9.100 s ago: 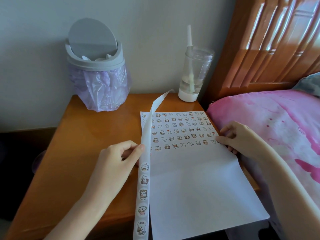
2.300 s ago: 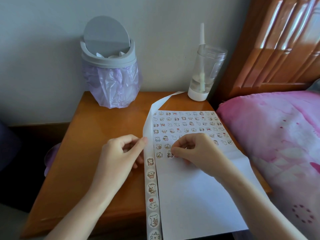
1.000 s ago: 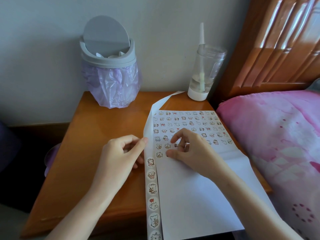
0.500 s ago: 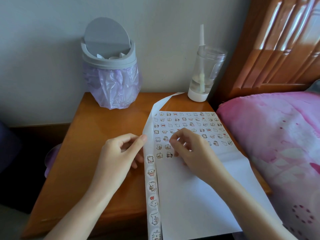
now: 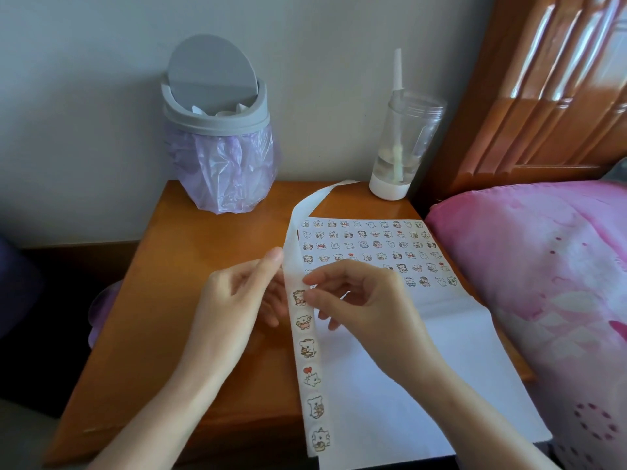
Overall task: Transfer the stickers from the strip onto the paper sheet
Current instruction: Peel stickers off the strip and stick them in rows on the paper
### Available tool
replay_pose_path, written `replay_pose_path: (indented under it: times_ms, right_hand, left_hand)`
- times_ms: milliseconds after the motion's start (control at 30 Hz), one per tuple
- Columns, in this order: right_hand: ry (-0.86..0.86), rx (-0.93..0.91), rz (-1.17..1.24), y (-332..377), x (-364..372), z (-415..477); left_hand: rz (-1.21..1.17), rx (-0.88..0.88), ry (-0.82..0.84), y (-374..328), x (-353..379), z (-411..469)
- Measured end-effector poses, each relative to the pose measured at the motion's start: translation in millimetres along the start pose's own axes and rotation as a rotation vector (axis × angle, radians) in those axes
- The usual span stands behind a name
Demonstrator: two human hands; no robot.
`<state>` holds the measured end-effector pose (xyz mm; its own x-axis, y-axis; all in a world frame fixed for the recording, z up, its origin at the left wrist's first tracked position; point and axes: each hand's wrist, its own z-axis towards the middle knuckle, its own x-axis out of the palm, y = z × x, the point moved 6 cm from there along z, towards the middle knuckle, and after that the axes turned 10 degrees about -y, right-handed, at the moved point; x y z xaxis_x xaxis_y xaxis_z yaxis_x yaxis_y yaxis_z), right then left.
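Note:
A long white sticker strip (image 5: 308, 347) runs from the table's front edge up toward the back, with several round cartoon stickers on its lower part. My left hand (image 5: 234, 310) holds the strip from the left, fingers behind it and the thumb at its edge. My right hand (image 5: 363, 300) reaches over from the right, its thumb and forefinger pinching the topmost sticker (image 5: 298, 297) on the strip. The white paper sheet (image 5: 417, 378) lies to the right of the strip, its upper part filled with rows of small stickers.
The sheet lies on a wooden bedside table (image 5: 190, 286). A grey swing-lid bin (image 5: 217, 130) with a purple liner stands at the back left, a clear bottle (image 5: 403, 144) at the back right. A pink-covered bed (image 5: 549, 273) borders the table on the right.
My right hand has left the paper sheet and moved left to the strip, where it now pinches the topmost sticker. My left hand keeps holding the strip.

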<state>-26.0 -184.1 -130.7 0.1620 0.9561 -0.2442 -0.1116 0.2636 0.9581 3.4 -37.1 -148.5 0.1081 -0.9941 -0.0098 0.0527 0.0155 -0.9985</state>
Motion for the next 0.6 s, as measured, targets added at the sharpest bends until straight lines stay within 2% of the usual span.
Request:
replay_pose_path:
  times_ms: [167, 600]
  right_hand:
    - [-0.035, -0.015, -0.016, 0.0, -4.1, 0.9]
    - [-0.015, 0.036, 0.018, -1.6, -6.7, 3.3]
  left_hand:
    - [0.076, 0.047, 0.088, -2.4, 5.4, -2.8]
    - [0.095, 0.125, 0.11, -7.3, 5.7, -4.6]
